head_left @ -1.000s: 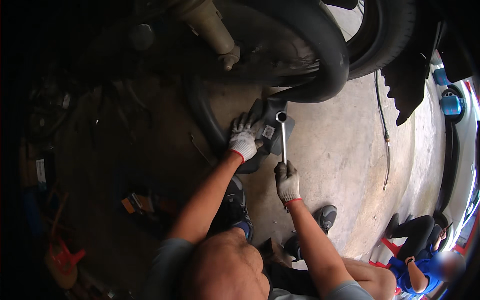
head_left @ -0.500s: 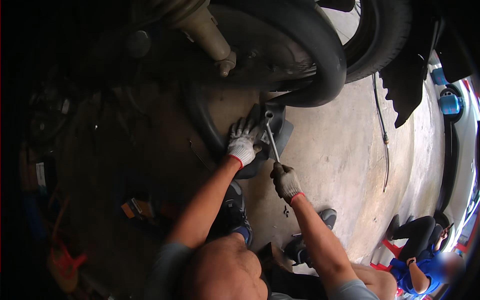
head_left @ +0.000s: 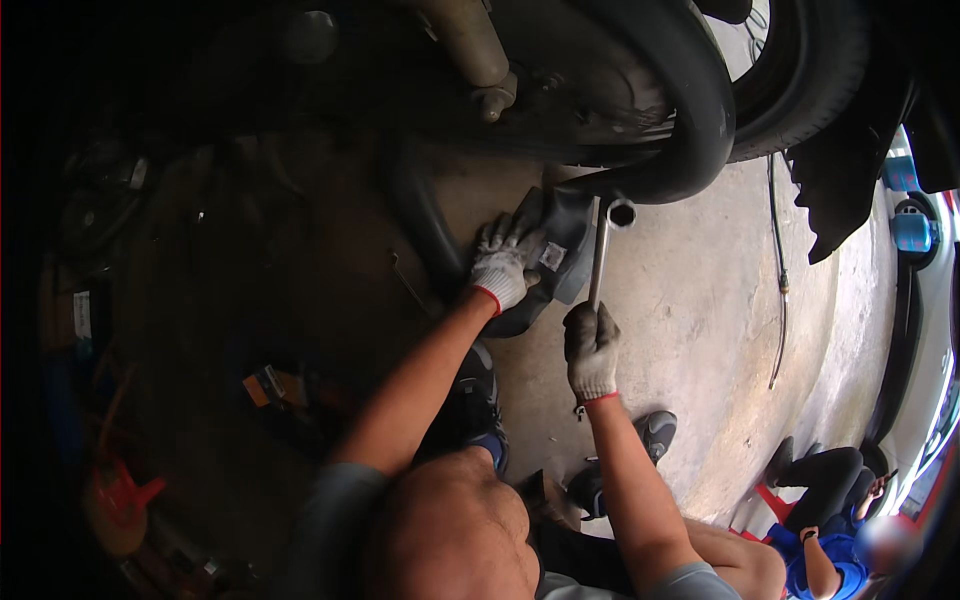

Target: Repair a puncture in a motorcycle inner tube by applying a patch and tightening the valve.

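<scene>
My left hand (head_left: 503,262), in a white-and-dark knit glove, lies with fingers spread on a black rubber flap (head_left: 568,232) bearing a pale square label. This flap adjoins a black curved rubber tube (head_left: 705,140). My right hand (head_left: 590,350), gloved likewise, grips the handle of a long steel wrench (head_left: 600,265), whose ring end is raised to the right of the flap, near the tube's underside. A thinner metal tool (head_left: 405,275) lies on the floor left of my left hand.
Overhead are a tire (head_left: 805,95), a metal cylinder (head_left: 465,45) and a torn black panel (head_left: 840,200). A hose (head_left: 775,340) runs down the concrete floor (head_left: 700,400). At lower right sits a co-worker in blue (head_left: 820,560), beside a white car (head_left: 930,320). A red stool (head_left: 130,500) stands left.
The wrench's ring end has moved rightward and up, off the flap, after swinging left. My right hand has risen slightly. The view has shifted, with the tube and tire appearing farther right.
</scene>
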A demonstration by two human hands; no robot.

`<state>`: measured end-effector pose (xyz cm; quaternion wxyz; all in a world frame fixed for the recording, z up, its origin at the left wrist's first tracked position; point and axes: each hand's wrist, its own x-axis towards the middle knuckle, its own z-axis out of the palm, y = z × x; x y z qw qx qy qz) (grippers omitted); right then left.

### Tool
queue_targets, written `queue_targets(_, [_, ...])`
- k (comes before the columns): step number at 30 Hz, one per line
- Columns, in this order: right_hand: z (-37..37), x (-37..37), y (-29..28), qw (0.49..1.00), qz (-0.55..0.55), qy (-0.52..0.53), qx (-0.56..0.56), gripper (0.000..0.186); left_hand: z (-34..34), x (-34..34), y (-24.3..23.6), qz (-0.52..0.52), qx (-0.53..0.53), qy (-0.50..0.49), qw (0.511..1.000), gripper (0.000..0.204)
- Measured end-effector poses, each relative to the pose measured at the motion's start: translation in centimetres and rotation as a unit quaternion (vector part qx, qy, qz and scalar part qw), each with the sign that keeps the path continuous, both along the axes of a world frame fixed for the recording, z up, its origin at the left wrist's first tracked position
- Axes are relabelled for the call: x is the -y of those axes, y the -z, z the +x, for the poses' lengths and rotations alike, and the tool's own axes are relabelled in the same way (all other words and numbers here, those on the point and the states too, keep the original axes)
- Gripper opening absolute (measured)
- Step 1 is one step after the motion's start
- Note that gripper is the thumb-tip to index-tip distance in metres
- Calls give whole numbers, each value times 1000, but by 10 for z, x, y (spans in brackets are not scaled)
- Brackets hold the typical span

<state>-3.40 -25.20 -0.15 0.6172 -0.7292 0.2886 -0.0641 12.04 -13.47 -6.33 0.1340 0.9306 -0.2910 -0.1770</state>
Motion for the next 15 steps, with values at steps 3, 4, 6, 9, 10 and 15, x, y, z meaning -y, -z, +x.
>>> queue_targets(3, [-21,40,91,951,60,-55,-299,49,-2,28,5,-6,-2,22,1000,77])
queue_targets(4, [-13,24,72,947,95,-56,-303,48,-2,13,9,33,-11,22,999,77])
queue_targets(6, [14,10,25,975,82,-63,-198,46,11,-3,10,11,6,2,1000,77])
queue_targets(9, [4,-2,-32,997,54,-42,-17,44,4,-7,5,-24,13,-16,999,76])
queue_targets(10, [-2,-2,-18,1000,14,-16,9,45,1,2,8,-19,12,-8,1000,77])
queue_targets(15, [1,16,38,937,142,-63,-313,48,-2,0,16,16,-12,2,1000,84])
